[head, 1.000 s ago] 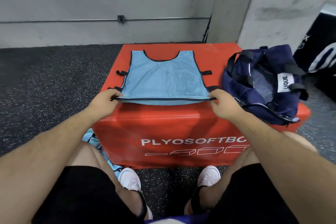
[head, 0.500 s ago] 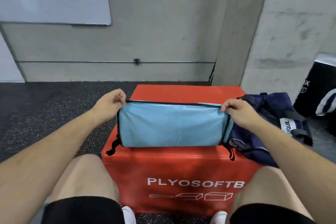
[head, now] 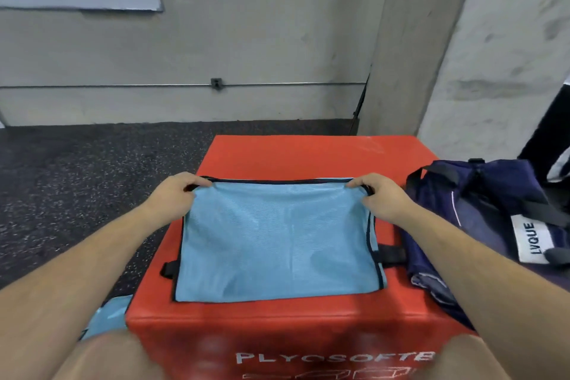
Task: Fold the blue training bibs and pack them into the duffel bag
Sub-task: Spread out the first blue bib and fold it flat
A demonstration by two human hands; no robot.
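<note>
Bib (head: 277, 241) folded in half on box (head: 293, 154), bag (head: 493, 216) right. Left hand (head: 172, 197) and right hand (head: 382, 199) pinching far corners. Risk: uneven release skews fold; right strap probably snags bag

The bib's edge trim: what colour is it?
Dark navy, nearly black, edging the light blue bib; it shows best in the head view.
</note>
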